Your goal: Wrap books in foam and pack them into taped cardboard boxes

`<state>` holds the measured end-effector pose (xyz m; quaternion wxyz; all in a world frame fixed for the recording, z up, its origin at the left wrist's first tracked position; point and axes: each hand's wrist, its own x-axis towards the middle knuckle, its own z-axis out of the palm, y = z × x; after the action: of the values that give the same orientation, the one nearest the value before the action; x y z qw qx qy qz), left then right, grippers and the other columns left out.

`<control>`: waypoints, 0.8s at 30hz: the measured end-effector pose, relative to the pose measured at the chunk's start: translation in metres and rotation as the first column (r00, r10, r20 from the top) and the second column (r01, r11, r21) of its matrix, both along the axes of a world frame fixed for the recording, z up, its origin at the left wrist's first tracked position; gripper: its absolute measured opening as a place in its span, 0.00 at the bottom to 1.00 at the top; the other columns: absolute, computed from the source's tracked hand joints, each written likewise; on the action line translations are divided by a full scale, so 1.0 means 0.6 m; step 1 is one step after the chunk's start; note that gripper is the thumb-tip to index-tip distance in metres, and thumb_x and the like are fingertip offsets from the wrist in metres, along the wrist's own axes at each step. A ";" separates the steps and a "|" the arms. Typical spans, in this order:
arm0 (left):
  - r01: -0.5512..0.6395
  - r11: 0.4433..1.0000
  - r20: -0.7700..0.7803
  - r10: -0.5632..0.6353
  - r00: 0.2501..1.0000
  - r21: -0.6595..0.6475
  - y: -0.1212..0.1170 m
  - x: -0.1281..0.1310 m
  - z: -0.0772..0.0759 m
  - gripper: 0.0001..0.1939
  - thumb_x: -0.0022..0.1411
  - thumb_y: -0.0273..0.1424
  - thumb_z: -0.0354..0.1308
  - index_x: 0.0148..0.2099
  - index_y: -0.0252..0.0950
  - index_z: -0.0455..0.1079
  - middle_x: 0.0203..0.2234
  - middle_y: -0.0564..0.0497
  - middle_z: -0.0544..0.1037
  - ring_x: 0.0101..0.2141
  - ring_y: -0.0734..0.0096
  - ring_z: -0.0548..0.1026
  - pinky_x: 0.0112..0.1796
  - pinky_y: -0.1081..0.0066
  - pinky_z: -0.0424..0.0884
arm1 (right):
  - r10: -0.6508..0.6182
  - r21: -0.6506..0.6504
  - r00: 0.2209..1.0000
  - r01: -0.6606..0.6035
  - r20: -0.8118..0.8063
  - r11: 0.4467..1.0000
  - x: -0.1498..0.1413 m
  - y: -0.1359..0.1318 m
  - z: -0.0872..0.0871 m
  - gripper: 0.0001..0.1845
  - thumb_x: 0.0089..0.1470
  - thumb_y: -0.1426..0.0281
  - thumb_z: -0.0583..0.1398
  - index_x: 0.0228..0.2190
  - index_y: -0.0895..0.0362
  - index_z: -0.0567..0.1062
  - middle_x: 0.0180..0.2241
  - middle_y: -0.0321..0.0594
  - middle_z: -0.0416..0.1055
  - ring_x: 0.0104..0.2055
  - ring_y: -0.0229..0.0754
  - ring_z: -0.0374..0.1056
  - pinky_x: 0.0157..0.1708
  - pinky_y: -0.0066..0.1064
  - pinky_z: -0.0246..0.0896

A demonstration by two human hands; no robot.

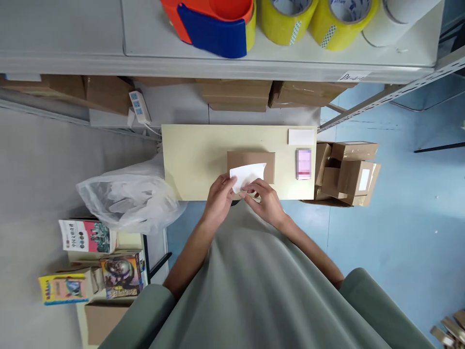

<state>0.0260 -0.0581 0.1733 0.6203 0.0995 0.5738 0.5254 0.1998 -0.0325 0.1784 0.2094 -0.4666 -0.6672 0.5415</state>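
Between my hands is a small white paper label (249,173), slightly curled, raised over a brown cardboard box (269,167). My left hand (220,198) pinches the label's left edge between thumb and fingers. At its lower right edge, the bent fingers of my right hand (266,201) pinch the label too. The box lies on the pale yellow table (196,145), and the label and my hands cover part of it. Whether the label's back is adhesive cannot be seen.
A white paper stack (301,136) and a pink-and-white phone-sized item (303,164) lie at the table's right. Cardboard boxes (348,172) stand beyond. A plastic bag (131,196) and books (121,274) are left. Above, a shelf (90,34) holds tape rolls (288,22) and a tape dispenser (214,29).
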 end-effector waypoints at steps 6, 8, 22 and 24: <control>-0.018 0.999 -0.066 0.015 0.998 -0.043 -0.004 -0.006 0.004 0.21 0.60 0.49 0.77 0.43 0.42 0.76 0.50 0.46 0.87 0.64 0.45 0.78 0.59 0.51 0.78 | -0.239 -0.106 0.971 0.239 0.014 0.965 0.063 0.041 -0.032 0.22 0.69 0.46 0.63 0.40 0.51 0.85 0.43 0.45 0.81 0.43 0.47 0.77 0.42 0.40 0.75; -0.014 0.998 -0.066 0.011 0.998 -0.054 -0.006 -0.007 0.006 0.20 0.60 0.49 0.76 0.42 0.42 0.75 0.51 0.45 0.86 0.65 0.45 0.78 0.59 0.51 0.79 | -0.316 -0.154 0.948 0.318 0.038 0.936 0.078 0.053 -0.045 0.23 0.66 0.45 0.65 0.39 0.51 0.84 0.43 0.45 0.82 0.44 0.48 0.77 0.42 0.40 0.75; 0.004 0.999 -0.031 -0.006 0.999 -0.042 -0.013 0.002 -0.008 0.22 0.60 0.51 0.76 0.44 0.43 0.76 0.55 0.44 0.85 0.65 0.45 0.78 0.61 0.49 0.77 | -0.382 -0.325 0.923 0.372 0.035 0.869 0.083 0.046 -0.074 0.26 0.57 0.42 0.68 0.35 0.52 0.83 0.43 0.45 0.84 0.43 0.49 0.78 0.45 0.41 0.75; 0.014 0.999 -0.037 -0.016 0.999 -0.049 -0.016 0.001 -0.011 0.23 0.59 0.52 0.76 0.44 0.43 0.76 0.56 0.44 0.85 0.66 0.45 0.78 0.60 0.49 0.77 | -0.388 -0.332 0.921 0.381 0.048 0.863 0.083 0.043 -0.079 0.25 0.56 0.42 0.68 0.35 0.52 0.83 0.43 0.45 0.85 0.43 0.49 0.78 0.45 0.41 0.75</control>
<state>0.0268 -0.0678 0.1670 0.6157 0.0985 0.5970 0.5048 0.2495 -0.0065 0.1308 0.2375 -0.6131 -0.4570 0.5991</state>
